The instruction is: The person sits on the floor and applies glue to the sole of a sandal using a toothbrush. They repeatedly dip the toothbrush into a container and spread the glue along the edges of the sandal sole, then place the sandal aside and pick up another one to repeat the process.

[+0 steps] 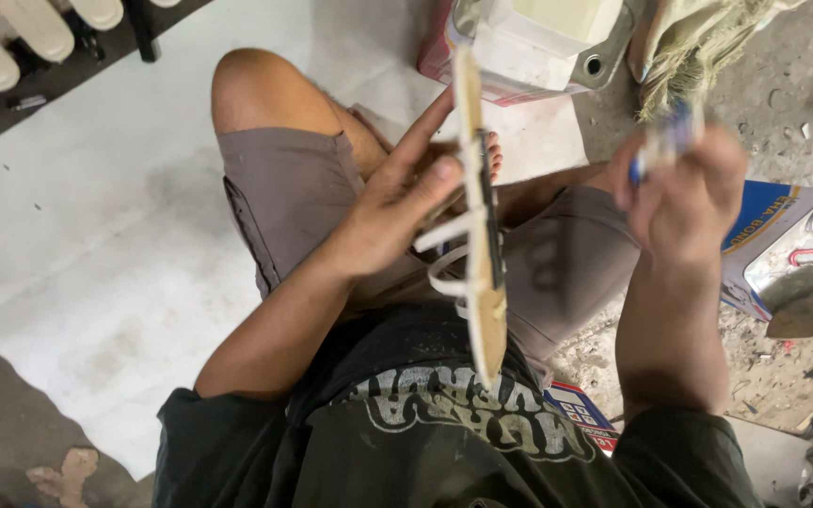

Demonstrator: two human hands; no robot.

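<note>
Two hands busy here, w/ a sandal sole between them. Left hand (397,212) is closed round the sandal sole (478,216), thumb pressed on its near face and fingers spread up behind, holding it edge-on to the camera so only the thin pale rim shows, running from up by the white container (538,38) down to the person's dark shirt (444,433). White straps (444,254) loop out of the sole's left side, just under the thumb. Right hand (684,193) is fisted tight on a brush handle (662,146), blurred, w/ frayed pale bristles (698,42) pointing up and away; brush sits apart from the sole, off to its right. Person sits cross-legged in grey shorts (303,198) on a white sheet (96,235); a blue-and-white box (764,235) and an opened tin (811,249) lie on the gritty floor by the right forearm. More pale soles (11,38) are lined up at top left. Judging by the pose, the step in hand looks like coating the sole's edge or face w/ the brush, prob. adhesive, though can't tell if the bristles are loaded. Next move would call for bringing bristles across to the sole w/o touching the straps, left grip steady so the thin sole doesn't flex or twist.
</note>
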